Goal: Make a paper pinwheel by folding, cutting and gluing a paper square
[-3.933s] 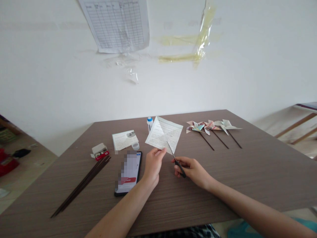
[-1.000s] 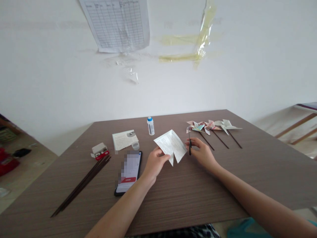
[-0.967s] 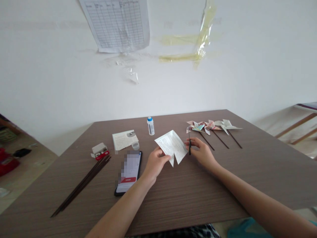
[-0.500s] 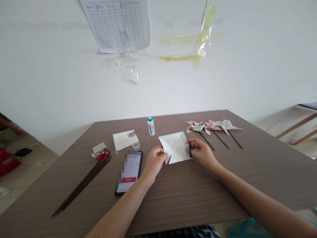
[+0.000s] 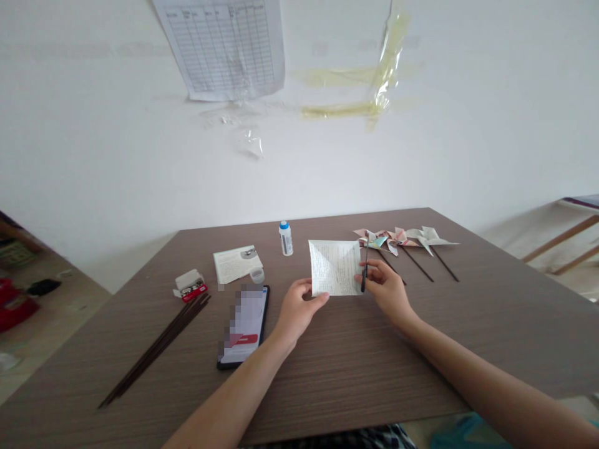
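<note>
A square sheet of printed paper (image 5: 335, 268) is held up above the table between my two hands. My left hand (image 5: 299, 307) pinches its lower left corner between thumb and fingers. At the right edge, my right hand (image 5: 384, 285) is closed around a pair of scissors (image 5: 364, 277) with dark handles, its blades pointing up and away. The right fingertips also touch the paper's edge. Just beyond the right hand lie several paper pinwheels on dark sticks, among them a white pinwheel (image 5: 428, 237).
On the brown table (image 5: 346, 368) stand a glue bottle (image 5: 285, 238) with a blue cap, a stack of paper squares (image 5: 234, 265) and a small clear cup (image 5: 257, 274). Left are a phone (image 5: 246, 327), a red-and-white box (image 5: 191, 287) and dark sticks (image 5: 154, 351). A wall rises behind.
The paper has turned and lifted slightly; its cut lower left edge no longer shows. My left hand has shifted a little right, and the scissors have moved slightly right.
</note>
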The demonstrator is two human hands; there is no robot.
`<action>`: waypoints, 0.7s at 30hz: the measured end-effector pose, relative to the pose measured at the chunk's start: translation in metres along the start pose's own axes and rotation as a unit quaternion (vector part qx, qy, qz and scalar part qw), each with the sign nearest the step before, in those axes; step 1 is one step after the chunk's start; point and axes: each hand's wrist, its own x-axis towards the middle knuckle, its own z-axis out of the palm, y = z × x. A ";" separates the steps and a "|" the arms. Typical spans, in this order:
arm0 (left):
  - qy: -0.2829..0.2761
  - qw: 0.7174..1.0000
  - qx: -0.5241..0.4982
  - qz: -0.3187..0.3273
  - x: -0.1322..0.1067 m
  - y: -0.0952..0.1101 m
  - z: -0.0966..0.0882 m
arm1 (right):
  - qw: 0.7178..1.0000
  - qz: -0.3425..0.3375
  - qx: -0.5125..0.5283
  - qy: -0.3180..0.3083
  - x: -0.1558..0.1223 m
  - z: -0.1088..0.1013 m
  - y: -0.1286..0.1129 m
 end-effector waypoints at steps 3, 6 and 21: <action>-0.013 1.000 0.010 0.000 0.001 0.000 -0.001 | 1.000 0.012 0.008 0.004 -0.002 0.003 0.001; 0.023 1.000 -0.004 -0.001 0.004 0.000 -0.003 | 1.000 0.016 0.003 -0.008 -0.004 0.007 0.002; 0.011 1.000 -0.021 0.006 -0.003 -0.005 0.007 | 1.000 0.008 0.019 0.009 -0.019 0.021 -0.007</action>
